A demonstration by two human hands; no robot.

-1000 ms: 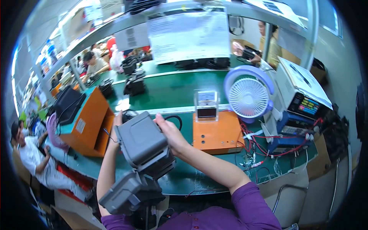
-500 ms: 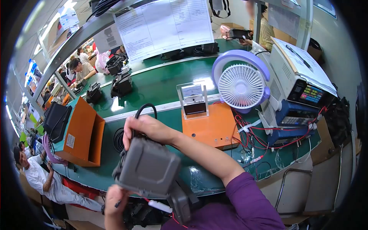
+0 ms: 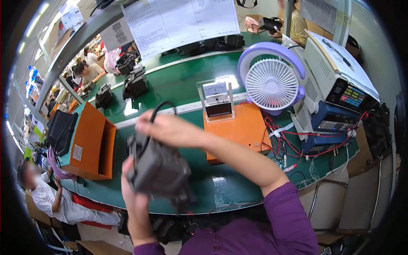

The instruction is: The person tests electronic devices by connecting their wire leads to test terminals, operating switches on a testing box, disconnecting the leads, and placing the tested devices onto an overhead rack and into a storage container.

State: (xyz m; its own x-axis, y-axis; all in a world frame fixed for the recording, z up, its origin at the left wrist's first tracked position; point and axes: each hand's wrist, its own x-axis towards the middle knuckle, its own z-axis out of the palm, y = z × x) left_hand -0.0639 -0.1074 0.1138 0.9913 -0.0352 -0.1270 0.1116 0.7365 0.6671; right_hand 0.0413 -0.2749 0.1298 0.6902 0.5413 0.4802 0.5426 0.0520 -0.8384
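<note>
A dark grey boxy device (image 3: pixel 159 170), smeared by motion, is held tilted above the front of the green bench. My left hand (image 3: pixel 134 191) is closed around its left and lower side. At its top, my right hand (image 3: pixel 159 127) is closed on a black cable (image 3: pixel 159 107), which loops up behind the fingers. Right of the device lies an orange box (image 3: pixel 238 127) with a clear-framed analog meter (image 3: pixel 216 100) standing on it.
An orange open-fronted shelf box (image 3: pixel 91 144) stands left. A purple fan (image 3: pixel 272 80), red test leads (image 3: pixel 276 131) and stacked instruments (image 3: pixel 340 102) are on the right. Hanging paper sheets (image 3: pixel 182 25) face me. A seated person (image 3: pixel 46 191) is at left; others sit farther back.
The device has turned and moved slightly up. My left hand has risen from below onto its side. A dangling dark part and white connector below it no longer show clearly.
</note>
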